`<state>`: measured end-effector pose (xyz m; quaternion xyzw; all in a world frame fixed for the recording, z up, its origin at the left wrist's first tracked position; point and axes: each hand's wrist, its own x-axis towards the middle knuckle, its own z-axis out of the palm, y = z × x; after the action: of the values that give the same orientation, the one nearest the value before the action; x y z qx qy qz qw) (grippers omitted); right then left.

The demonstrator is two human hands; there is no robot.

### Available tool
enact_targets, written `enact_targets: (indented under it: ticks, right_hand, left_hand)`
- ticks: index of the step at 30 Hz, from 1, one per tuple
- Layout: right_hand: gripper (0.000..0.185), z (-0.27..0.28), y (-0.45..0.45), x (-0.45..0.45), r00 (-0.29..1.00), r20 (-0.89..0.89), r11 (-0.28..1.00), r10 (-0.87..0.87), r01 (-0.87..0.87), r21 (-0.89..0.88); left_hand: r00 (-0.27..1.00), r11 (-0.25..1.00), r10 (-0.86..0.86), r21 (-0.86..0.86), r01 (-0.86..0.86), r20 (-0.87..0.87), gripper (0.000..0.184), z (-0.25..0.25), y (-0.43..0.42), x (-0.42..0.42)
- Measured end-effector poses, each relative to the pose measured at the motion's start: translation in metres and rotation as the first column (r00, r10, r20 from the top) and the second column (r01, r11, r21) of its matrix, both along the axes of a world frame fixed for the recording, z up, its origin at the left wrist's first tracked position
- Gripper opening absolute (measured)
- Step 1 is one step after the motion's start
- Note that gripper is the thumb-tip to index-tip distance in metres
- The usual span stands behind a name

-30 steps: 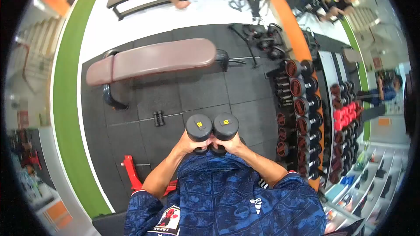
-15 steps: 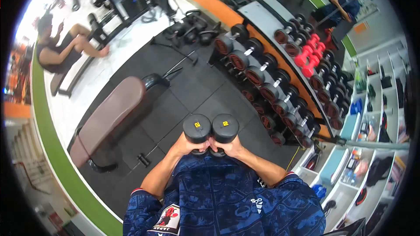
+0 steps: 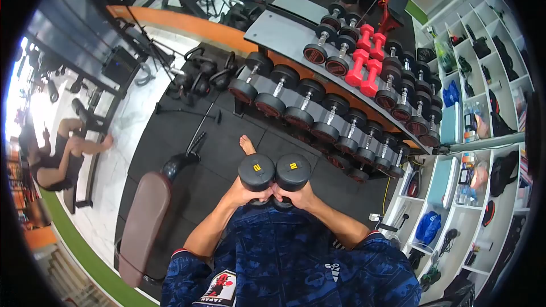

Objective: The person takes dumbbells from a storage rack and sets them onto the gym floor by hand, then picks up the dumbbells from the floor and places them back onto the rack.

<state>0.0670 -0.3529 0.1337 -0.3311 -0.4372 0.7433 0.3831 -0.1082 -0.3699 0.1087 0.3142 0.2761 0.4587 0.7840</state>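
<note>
Two black dumbbells stand upright side by side in front of my chest, each with a yellow 2 on its upper end. My left hand [image 3: 245, 194] is closed round the handle of the left dumbbell [image 3: 256, 173]. Around the right dumbbell [image 3: 293, 172], my right hand [image 3: 297, 196] is wrapped just under the upper head. Both hands meet in the middle, and the lower heads are mostly hidden behind the fingers. A bare foot [image 3: 247, 145] shows on the dark floor beyond the weights.
A dumbbell rack [image 3: 293, 94] with black and red dumbbells stands ahead to the right, before a mirror. To the left is a brown bench [image 3: 145, 216]; kettlebells [image 3: 202, 77] lie beyond it. A person [image 3: 65, 153] sits far left. White shelves [image 3: 449, 193] line the right.
The view has turned right, so the rack, bench and seated person shift leftward. A bare foot has come into view. Both hands keep the dumbbells at the chest.
</note>
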Motion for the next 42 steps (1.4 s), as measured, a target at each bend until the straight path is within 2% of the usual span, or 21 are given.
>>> enact_targets:
  ticks: [5,8,11,12,16,19,22,25,26,29,32,38,40,42]
  right_hand:
    - [0.009,-0.014,0.081,-0.018,0.999,0.029,0.999,-0.035,0.034,0.026]
    - [0.01,-0.008,0.133,-0.035,0.998,-0.035,0.996,-0.052,0.049,-0.077]
    - [0.011,-0.012,0.172,-0.044,0.994,-0.03,0.992,-0.104,0.102,-0.073]
    - [0.012,-0.012,0.182,-0.047,0.988,-0.068,0.989,-0.137,0.132,-0.07]
    - [0.012,-0.015,0.21,-0.043,0.978,0.021,0.977,-0.207,0.208,-0.057]
    - [0.012,-0.012,0.227,-0.03,0.975,0.067,0.975,-0.213,0.217,-0.056]
    - [0.011,-0.01,0.243,-0.017,0.981,0.007,0.978,-0.193,0.193,-0.082]
    - [0.011,-0.009,0.265,-0.003,0.991,-0.034,0.991,-0.131,0.13,-0.045]
    - [0.011,-0.01,0.27,0.002,0.994,-0.025,0.994,-0.109,0.108,-0.032]
    - [0.013,-0.009,0.288,0.012,0.995,-0.062,0.997,-0.072,0.07,-0.029]
    - [0.016,-0.017,0.301,0.012,0.991,-0.115,0.995,-0.067,0.058,-0.079]
    - [0.015,-0.033,0.353,0.004,0.968,-0.144,0.949,-0.206,0.161,-0.272]
    - [0.008,-0.033,0.388,-0.001,0.955,0.014,0.923,-0.296,0.29,-0.255]
    - [0.007,-0.042,0.425,-0.003,0.92,0.116,0.884,-0.373,0.391,-0.255]
  left_hand:
    - [0.996,0.997,-0.075,-0.016,0.075,-0.038,0.019,0.002,0.094,-0.025]
    - [0.998,0.997,-0.066,-0.033,0.066,-0.011,0.023,-0.018,0.142,-0.042]
    - [0.994,0.99,-0.113,-0.083,0.113,0.004,0.03,0.003,0.194,-0.048]
    - [0.99,0.989,-0.141,-0.052,0.14,-0.002,0.032,-0.001,0.209,-0.051]
    - [0.978,0.976,-0.209,-0.073,0.207,-0.016,0.032,0.0,0.25,-0.046]
    - [0.969,0.963,-0.232,-0.16,0.217,-0.081,0.02,0.016,0.276,-0.034]
    - [0.975,0.968,-0.218,-0.137,0.21,-0.042,0.018,0.013,0.287,-0.019]
    - [0.986,0.976,-0.167,-0.141,0.164,-0.014,0.025,0.015,0.295,-0.006]
    - [0.986,0.983,-0.164,-0.087,0.162,-0.016,0.022,0.008,0.297,-0.003]
    - [0.989,0.983,-0.115,-0.152,0.099,-0.094,0.019,0.014,0.303,0.006]
    - [0.993,0.982,-0.073,-0.183,0.056,-0.09,0.017,0.004,0.31,0.009]
    - [0.997,0.969,-0.025,-0.248,0.006,-0.073,0.016,-0.01,0.35,0.004]
    - [0.998,0.947,-0.027,-0.32,0.009,-0.052,0.015,-0.016,0.367,-0.007]
    - [0.994,0.934,-0.025,-0.356,-0.016,-0.109,0.016,-0.026,0.381,-0.023]
